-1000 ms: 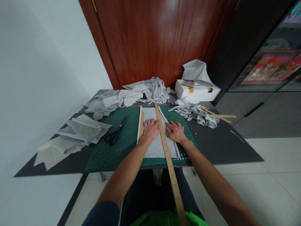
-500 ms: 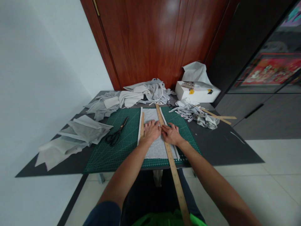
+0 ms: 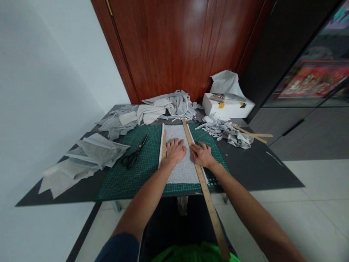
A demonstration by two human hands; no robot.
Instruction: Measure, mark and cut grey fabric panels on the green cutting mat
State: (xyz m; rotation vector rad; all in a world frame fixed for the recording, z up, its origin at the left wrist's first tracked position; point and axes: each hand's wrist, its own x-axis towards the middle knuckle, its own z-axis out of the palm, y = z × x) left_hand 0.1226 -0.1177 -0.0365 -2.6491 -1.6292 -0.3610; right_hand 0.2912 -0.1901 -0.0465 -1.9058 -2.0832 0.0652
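Observation:
A piece of light grey fabric [image 3: 181,175] lies flat on the green cutting mat [image 3: 147,171]. My left hand [image 3: 176,151] rests on its middle, palm down, fingers stretched out. Along the fabric's right side runs a long wooden ruler [image 3: 208,202], its near end reaching past the table edge toward my body. My right hand [image 3: 202,154] has its fingers on this ruler, holding it near the fabric's right edge. A shorter wooden ruler [image 3: 164,144] lies along the fabric's left edge, close to my left fingers. Black-handled scissors [image 3: 134,154] lie on the mat further left.
Folded grey cloth pieces [image 3: 99,149] cover the table's left side. More cloth [image 3: 160,107] is heaped along the back. At the right are fabric scraps [image 3: 218,127], crossed wooden strips [image 3: 253,135] and a white box [image 3: 229,107]. A door [image 3: 174,47] stands behind.
The long ruler has shifted right across the fabric, with my right hand moving along with it. My hands are further apart; my left hand stays on the fabric.

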